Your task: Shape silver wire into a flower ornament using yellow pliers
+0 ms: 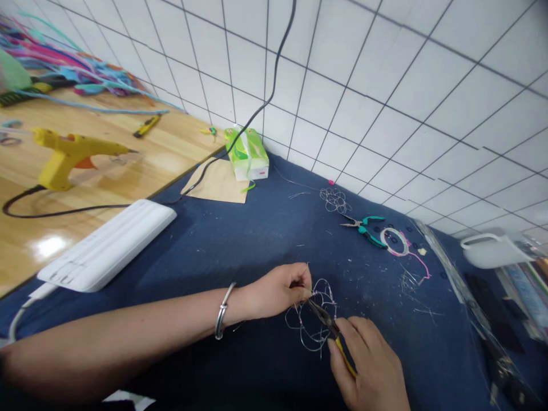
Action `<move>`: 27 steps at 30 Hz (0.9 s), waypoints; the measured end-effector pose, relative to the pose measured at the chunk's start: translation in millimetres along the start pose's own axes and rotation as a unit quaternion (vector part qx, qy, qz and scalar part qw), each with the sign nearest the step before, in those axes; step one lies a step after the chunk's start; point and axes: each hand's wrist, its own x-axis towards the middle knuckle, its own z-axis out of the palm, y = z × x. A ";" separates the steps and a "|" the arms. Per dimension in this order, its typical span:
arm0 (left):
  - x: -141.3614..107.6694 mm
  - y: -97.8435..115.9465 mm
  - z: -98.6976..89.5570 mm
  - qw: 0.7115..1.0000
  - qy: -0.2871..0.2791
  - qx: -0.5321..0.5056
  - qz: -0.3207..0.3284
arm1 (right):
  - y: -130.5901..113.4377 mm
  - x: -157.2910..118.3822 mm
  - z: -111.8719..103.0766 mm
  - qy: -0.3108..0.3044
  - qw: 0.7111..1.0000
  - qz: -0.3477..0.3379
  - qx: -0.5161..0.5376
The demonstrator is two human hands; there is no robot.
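Note:
My left hand (282,290), with a silver bangle at the wrist, pinches the upper left part of a looped silver wire piece (312,337) between thumb and fingers. Fingers of my right hand (370,362) are wrapped round yellow-handled pliers (346,355). The dark jaws of the pliers point up and left and reach the wire close to my left fingertips. Whether the jaws are closed on the wire is too small to tell. Small pink beads dot the wire loops, which lie over the dark blue cloth (257,245).
Teal-handled pliers (370,231), a wire coil (335,200) and a white ring (394,242) lie behind my hands. At left are a white power strip (107,245) and a yellow glue gun (72,157). A tissue pack (247,154) sits by the tiled wall; a black cable hangs before it.

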 end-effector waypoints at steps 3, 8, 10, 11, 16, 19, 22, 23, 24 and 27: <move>0.5 -1.6 0.4 1.000 -0.004 -0.001 -0.002 | -0.2 -0.2 -0.9 -0.016 1.000 -0.003 -0.004; 0.5 -4.1 1.0 1.000 -0.010 0.001 -0.001 | 0.6 -1.2 -1.6 -0.036 0.999 -0.007 -0.029; 0.4 -4.0 1.0 1.000 -0.016 -0.002 -0.001 | 1.1 -1.3 -2.0 -0.033 0.999 -0.018 -0.038; 0.3 -3.8 0.9 1.000 -0.018 -0.004 -0.002 | 1.2 -1.2 -2.3 -0.030 0.998 -0.024 -0.043; 0.1 -2.4 1.6 1.000 -0.015 -0.009 0.002 | 1.0 0.0 -4.3 -0.039 0.998 -0.015 -0.036; -0.1 -1.5 2.0 1.000 -0.004 -0.004 0.009 | 1.1 0.0 -4.9 -0.029 1.000 -0.002 -0.011; -0.5 -0.1 2.0 1.000 0.005 0.006 0.011 | 1.7 -0.3 -5.2 -0.022 1.000 0.002 0.006; -0.6 0.5 1.9 1.000 0.006 0.007 0.011 | 2.0 -0.3 -5.3 -0.024 1.000 0.004 0.012; -0.8 1.2 1.9 1.000 0.006 0.008 0.011 | 2.1 -0.2 -5.3 -0.027 0.999 0.006 0.020; -1.3 3.0 1.5 1.000 0.008 0.013 0.011 | 2.3 0.1 -4.6 -0.031 0.999 0.012 0.040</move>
